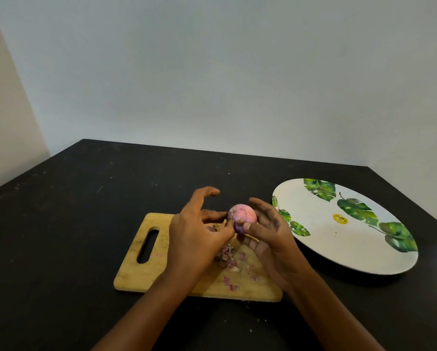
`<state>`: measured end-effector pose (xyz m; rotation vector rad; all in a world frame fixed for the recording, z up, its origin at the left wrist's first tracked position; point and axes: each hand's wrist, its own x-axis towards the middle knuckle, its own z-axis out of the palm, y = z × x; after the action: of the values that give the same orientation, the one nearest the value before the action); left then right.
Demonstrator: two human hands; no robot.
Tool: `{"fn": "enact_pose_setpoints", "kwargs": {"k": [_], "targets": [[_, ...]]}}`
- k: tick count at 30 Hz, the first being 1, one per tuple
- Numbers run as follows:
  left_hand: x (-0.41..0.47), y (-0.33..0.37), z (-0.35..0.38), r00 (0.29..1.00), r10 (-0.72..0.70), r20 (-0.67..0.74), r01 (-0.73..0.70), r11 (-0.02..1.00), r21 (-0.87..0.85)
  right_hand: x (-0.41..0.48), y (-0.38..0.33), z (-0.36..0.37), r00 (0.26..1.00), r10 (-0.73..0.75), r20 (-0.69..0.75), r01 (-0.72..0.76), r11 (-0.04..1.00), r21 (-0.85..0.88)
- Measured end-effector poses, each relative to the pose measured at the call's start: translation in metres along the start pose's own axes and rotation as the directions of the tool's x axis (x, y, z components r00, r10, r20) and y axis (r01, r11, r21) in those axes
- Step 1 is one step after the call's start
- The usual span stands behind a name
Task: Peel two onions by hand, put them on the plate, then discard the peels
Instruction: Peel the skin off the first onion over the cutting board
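Cutting board (pixel 141 272) of pale wood lies on your black table (pixel 60 224), handle slot to the left. Above it your left hand (pixel 194 236) pinches the left end of the red onion (pixel 241 215) with thumb and lower fingers, index finger lifted free. Loose peels (pixel 227 259) lie on the board beneath. Your right hand (pixel 270 239) cups the onion, fingers curled round it, above the board. Just right lies the leaf-printed plate (pixel 326 249), apart from the onion.

the one head camera looks forward and down, close over the dark table (pixel 60 224), and the pale wall (pixel 212 72) fills the upper half
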<state>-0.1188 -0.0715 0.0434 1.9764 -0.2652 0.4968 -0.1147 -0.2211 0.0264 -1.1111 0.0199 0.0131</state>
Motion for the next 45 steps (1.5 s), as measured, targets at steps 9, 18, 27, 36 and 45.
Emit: {"fn": "enact_pose_setpoints", "kwargs": {"k": [9,18,27,36,45], "targets": [[0.003,-0.003,-0.001,0.998,-0.054,-0.008,0.054,0.998,-0.032,-0.001,0.0,-0.002,0.998,0.008,0.055,-0.005,0.998,-0.059],[-0.003,-0.005,0.003,0.994,-0.091,-0.067,0.091,0.996,-0.004,-0.001,0.005,-0.002,0.999,0.014,0.038,-0.011,0.996,-0.086],[0.0,-0.004,0.001,0.986,-0.104,-0.131,0.098,0.994,-0.054,-0.003,0.002,0.007,0.996,0.066,0.058,-0.069,0.996,0.06],[0.003,-0.004,-0.001,0.977,-0.129,-0.17,0.112,0.988,-0.108,-0.001,-0.001,0.006,0.976,0.175,0.131,-0.207,0.936,0.287],[0.008,-0.014,-0.001,0.98,-0.109,-0.165,0.112,0.994,0.007,0.002,-0.001,0.002,0.966,0.208,0.153,-0.255,0.863,0.437]]}}
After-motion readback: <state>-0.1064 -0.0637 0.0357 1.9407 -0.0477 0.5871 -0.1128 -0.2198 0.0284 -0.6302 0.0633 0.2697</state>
